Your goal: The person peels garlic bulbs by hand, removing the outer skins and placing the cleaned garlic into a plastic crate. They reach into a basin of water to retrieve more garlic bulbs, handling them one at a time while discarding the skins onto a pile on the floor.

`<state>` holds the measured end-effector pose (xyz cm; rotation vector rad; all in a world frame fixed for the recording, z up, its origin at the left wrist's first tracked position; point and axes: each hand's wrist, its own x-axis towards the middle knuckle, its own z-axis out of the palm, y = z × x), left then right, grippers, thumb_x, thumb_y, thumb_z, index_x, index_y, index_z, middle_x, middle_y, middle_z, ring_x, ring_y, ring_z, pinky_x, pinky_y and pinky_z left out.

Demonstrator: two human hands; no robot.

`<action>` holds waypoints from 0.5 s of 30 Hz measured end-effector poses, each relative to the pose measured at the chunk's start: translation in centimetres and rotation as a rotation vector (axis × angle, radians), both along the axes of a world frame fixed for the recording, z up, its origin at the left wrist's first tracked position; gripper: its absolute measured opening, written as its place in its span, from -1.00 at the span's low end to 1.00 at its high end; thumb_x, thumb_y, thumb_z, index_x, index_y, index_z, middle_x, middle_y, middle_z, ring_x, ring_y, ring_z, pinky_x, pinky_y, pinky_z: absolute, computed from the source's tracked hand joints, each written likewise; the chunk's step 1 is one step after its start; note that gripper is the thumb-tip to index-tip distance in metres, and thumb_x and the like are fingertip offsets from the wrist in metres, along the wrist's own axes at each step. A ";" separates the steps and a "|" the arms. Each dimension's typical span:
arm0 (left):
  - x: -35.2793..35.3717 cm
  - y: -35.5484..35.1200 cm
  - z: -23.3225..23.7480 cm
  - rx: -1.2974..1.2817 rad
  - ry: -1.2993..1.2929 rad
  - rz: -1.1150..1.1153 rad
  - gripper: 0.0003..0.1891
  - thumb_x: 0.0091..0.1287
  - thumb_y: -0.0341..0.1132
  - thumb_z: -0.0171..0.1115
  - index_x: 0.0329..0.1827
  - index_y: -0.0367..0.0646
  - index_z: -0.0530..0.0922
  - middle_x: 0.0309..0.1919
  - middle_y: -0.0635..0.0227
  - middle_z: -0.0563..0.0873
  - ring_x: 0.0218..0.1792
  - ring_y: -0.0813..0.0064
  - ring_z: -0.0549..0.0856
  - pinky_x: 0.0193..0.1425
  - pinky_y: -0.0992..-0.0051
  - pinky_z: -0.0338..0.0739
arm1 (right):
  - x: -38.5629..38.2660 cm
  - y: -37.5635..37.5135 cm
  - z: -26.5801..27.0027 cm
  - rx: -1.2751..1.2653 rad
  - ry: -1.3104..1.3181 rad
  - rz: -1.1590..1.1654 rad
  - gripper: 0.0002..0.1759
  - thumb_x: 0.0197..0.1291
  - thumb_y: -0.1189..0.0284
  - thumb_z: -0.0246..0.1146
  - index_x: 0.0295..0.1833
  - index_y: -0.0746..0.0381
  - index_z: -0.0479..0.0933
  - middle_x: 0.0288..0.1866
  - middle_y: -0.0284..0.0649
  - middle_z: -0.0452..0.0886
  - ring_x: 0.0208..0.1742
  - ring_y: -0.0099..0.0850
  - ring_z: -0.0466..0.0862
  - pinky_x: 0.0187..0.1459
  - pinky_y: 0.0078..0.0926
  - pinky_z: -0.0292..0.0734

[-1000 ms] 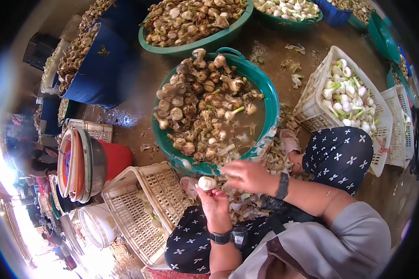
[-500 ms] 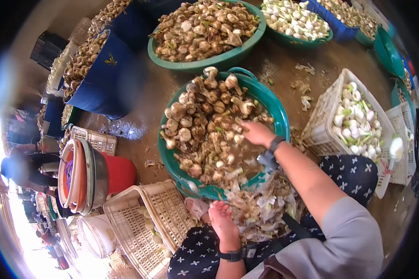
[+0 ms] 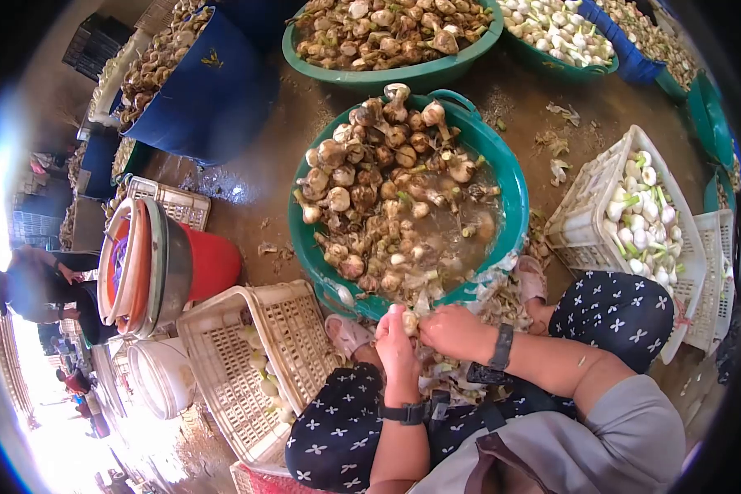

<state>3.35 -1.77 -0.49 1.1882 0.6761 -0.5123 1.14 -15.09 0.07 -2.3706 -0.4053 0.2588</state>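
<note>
Both my hands are together just above the near rim of a green tub (image 3: 514, 193). Between them is a small garlic bulb (image 3: 410, 321), its pale side showing. My left hand (image 3: 396, 344) is closed on it from the left, thumb up. My right hand (image 3: 459, 333) is closed against its right side, with the fingertips partly hidden. In the tub, soiled garlic bulbs (image 3: 362, 177) are heaped at the left and middle, and murky water (image 3: 461, 235) shows at the right. Papery garlic peelings (image 3: 494, 309) lie below and around my hands.
A crate of white peeled garlic (image 3: 646, 210) stands at right. At left is another white crate (image 3: 230, 362) with a few bulbs, beside stacked basins (image 3: 152, 263) and a white bucket (image 3: 160, 379). A second full green tub (image 3: 387, 78) is beyond. A person (image 3: 45, 284) sits far left.
My right hand has come back from the bulbs in the tub to meet my left hand. My left hand, open before, is now closed on a garlic bulb. The view has shifted slightly.
</note>
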 end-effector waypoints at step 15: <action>-1.6 1.3 2.7 -0.099 -0.121 -0.195 -0.63 0.39 -0.12 -0.07 0.06 -0.17 0.50 -0.35 0.42 0.63 -0.55 0.67 0.48 -0.53 0.71 0.34 | -2.2 -0.6 2.0 0.721 0.487 -0.422 -0.70 0.31 0.29 0.03 -0.29 0.28 0.53 -0.57 -0.32 0.55 -0.60 -0.58 0.51 -0.57 -0.48 0.35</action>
